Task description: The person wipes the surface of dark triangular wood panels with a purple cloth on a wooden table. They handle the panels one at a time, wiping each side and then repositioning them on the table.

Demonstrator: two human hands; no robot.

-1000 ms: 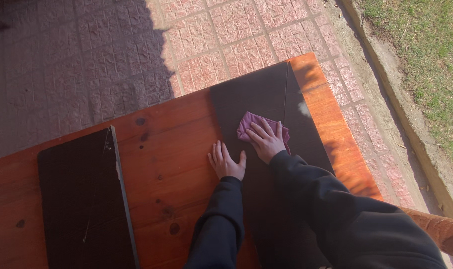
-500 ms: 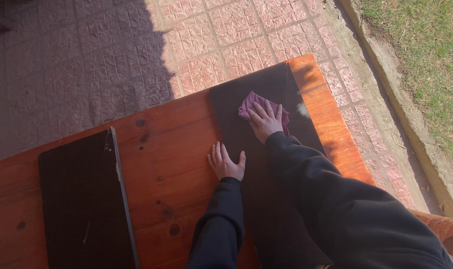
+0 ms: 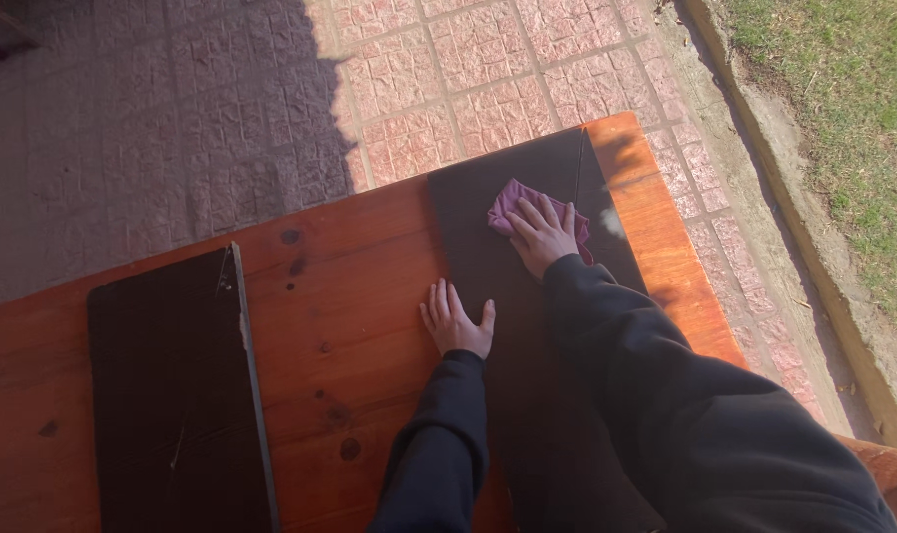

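Observation:
A dark rectangular panel (image 3: 508, 197) lies flat on the right part of a reddish wooden table (image 3: 360, 286). My right hand (image 3: 544, 235) presses a crumpled purple cloth (image 3: 516, 199) onto the panel's far half. My left hand (image 3: 455, 321) rests flat, fingers spread, on the panel's left edge where it meets the table. Both arms wear dark sleeves.
A second dark panel (image 3: 167, 395) with a thin metal strip along its right edge lies on the table's left part. Beyond the table is red brick paving (image 3: 448, 69), partly in shadow. A concrete kerb (image 3: 814, 227) and grass (image 3: 853, 89) run along the right.
My right hand has slid the purple cloth away from me along the dark panel toward its far end. My left hand has stayed in place.

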